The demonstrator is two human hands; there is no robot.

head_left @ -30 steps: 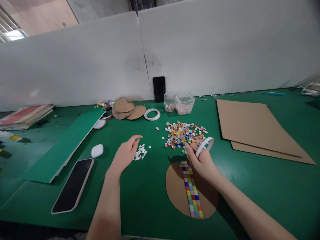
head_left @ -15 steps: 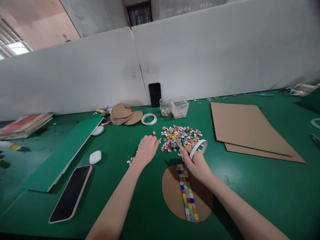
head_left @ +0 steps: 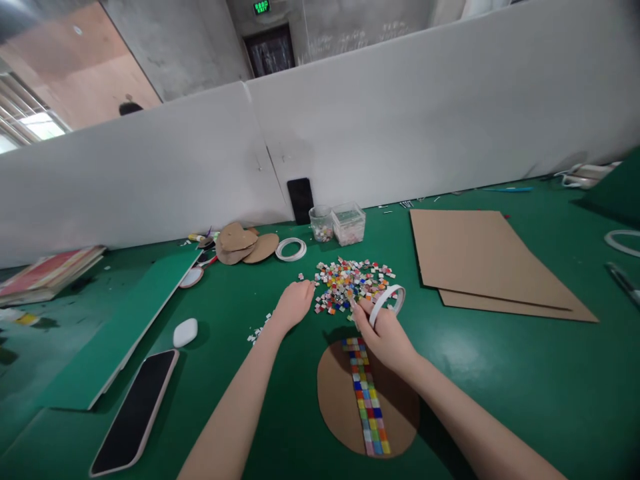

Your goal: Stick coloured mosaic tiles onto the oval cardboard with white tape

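In the head view, the left hand [head_left: 295, 305] is holding its fingers curled beside one pile of small tiles [head_left: 347, 283]; whether it is gripping any, I cannot tell. The right hand [head_left: 386, 335] is carrying one tape roll [head_left: 381, 304] around its bunched fingers. One cardboard disc [head_left: 334, 393] is lying nearer, bearing one tile strip [head_left: 367, 397]; two clear tubs [head_left: 349, 230] are standing behind.

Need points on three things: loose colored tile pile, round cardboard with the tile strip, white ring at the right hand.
Tile pile [head_left: 351, 283]: head view, middle of the heap.
Round cardboard [head_left: 338, 393]: head view, bare left part.
White ring [head_left: 380, 306]: head view, left side of its band.
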